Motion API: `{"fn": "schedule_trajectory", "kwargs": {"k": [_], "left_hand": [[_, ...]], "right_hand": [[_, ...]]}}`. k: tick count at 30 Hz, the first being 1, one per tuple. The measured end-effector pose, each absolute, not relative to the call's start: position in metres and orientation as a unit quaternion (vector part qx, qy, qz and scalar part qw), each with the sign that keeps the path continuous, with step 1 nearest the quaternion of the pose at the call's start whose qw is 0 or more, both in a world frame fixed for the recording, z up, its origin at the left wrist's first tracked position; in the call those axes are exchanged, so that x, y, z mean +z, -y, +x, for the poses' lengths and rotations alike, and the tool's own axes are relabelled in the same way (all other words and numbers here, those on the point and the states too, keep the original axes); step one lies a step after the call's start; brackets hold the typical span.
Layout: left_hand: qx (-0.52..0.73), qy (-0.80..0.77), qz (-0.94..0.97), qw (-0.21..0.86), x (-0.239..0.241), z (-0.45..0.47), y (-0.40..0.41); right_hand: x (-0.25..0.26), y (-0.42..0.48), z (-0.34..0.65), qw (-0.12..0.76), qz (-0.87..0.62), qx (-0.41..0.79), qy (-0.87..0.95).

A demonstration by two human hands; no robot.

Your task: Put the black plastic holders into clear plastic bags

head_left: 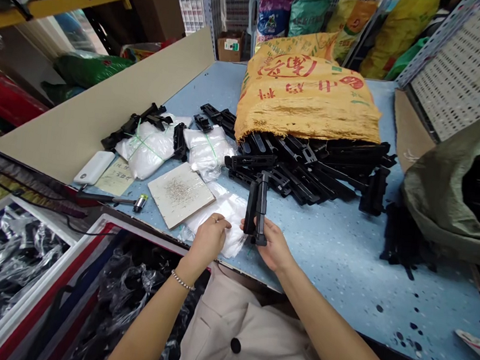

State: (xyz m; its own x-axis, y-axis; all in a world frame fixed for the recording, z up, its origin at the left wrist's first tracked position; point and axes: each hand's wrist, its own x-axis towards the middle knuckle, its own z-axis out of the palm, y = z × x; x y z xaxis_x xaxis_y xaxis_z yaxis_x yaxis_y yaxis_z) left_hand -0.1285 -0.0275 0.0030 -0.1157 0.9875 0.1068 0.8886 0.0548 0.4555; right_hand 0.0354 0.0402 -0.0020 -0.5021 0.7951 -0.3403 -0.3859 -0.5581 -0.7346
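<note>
My right hand (274, 246) grips a long black plastic part (258, 208) that looks like a folding bracket, held upright over the table's front edge. Its fingers and thumb close around the lower end. Just to the left, my left hand (211, 235) is closed, thumb and forefinger pinched at a stack of thin clear plastic bags (233, 243) lying flat. A square tile-like board (181, 193) with brown specks rests partly on these bags. Behind the held part, a heap of similar black parts (301, 175) spills from a yellow woven sack (309, 107).
Two tied bundles of clear bags (146, 149) lie left of the heap. A white box-shaped device (94, 168), a paper note (115, 177) and a black-handled tool (112, 199) sit near the left edge. Below are bins of bagged parts (4, 269). An olive sack (451, 187) stands right.
</note>
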Motion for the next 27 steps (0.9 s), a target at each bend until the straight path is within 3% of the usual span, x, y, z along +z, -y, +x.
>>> {"fn": "schedule_trajectory", "kwargs": {"k": [5,11,14,18,21,24,27], "left_hand": [[0.204,-0.717,0.663,0.067,0.014,-0.138,0.025],[0.257,-0.717,0.629,0.158,0.002,-0.152,0.023],[0.267,-0.705,0.647,0.115,0.0,-0.148,0.032],[0.301,-0.587,0.746,0.091,0.01,-0.115,0.059],[0.334,-0.521,0.779,0.1,0.014,-0.091,0.079],[0.302,-0.625,0.716,0.069,0.009,-0.084,0.088],[0.269,-0.684,0.677,0.034,0.005,-0.085,0.087]], "right_hand": [[0.009,-0.036,0.046,0.347,-0.335,0.823,0.301],[0.0,-0.001,0.085,0.087,-0.226,0.961,0.137],[-0.014,0.007,0.09,0.04,-0.248,0.966,0.069],[-0.016,0.0,0.079,0.089,-0.268,0.957,0.066],[-0.008,-0.003,0.066,0.192,-0.323,0.917,0.133],[-0.005,0.004,0.056,0.286,-0.376,0.846,0.248],[-0.012,0.013,0.049,0.301,-0.423,0.777,0.356]]}}
